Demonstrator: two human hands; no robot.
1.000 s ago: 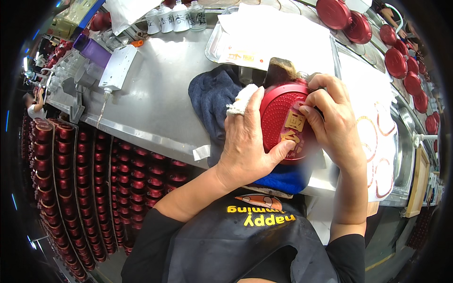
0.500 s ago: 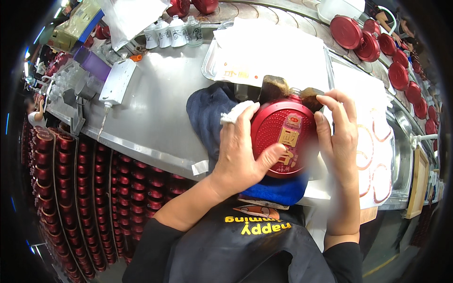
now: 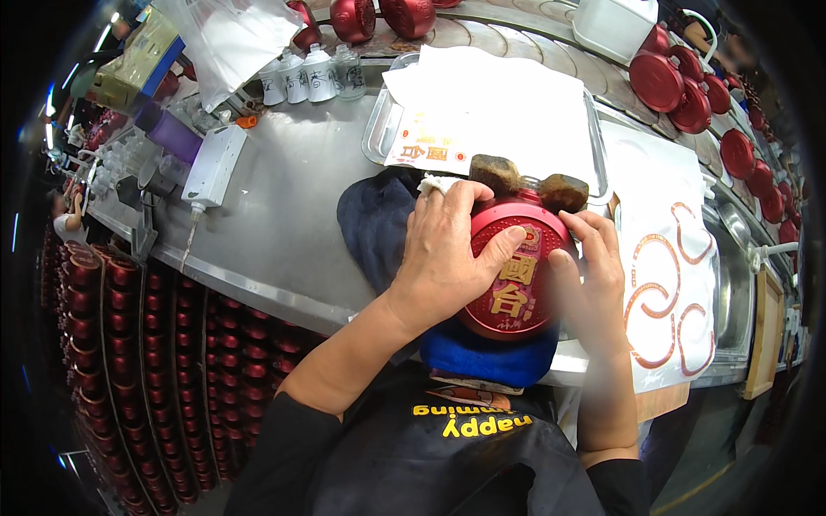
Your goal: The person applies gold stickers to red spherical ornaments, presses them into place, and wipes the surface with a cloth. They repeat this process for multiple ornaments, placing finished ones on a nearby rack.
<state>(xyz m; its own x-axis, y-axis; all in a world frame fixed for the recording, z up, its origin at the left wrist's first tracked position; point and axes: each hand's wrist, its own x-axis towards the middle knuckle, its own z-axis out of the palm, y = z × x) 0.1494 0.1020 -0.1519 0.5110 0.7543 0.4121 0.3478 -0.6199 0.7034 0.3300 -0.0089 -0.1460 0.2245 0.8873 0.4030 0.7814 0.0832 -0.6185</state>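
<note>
A round, flat red bottle (image 3: 544, 301) with a dotted face lies in front of me, its neck away from me. A gold decal (image 3: 516, 270) runs down its face. My left hand (image 3: 443, 262) grips the bottle's left edge, the thumb bent over the decal's upper part. A crumpled white tissue (image 3: 437, 183) sits at its fingers. My right hand (image 3: 595, 279) holds the right edge, fingertips at the upper rim and thumb near the face; part of it is blurred. Two dark brown blocks (image 3: 495, 174) flank the neck. Beneath the bottle is a blue cloth (image 3: 490, 354).
Behind the bottle, a metal tray (image 3: 375, 133) bears white decal sheets (image 3: 495, 95). At right lies a white sheet with red rings (image 3: 658, 284), near a sink (image 3: 734, 292). A white dispenser box (image 3: 215, 168) and several small bottles (image 3: 318, 73) stand left. Red bottles (image 3: 658, 82) line the conveyor.
My left thumb has moved up the bottle's face, baring the decal's lower part. My right fingers have come down from the brown block to the bottle's rim. The view has shifted slightly.
</note>
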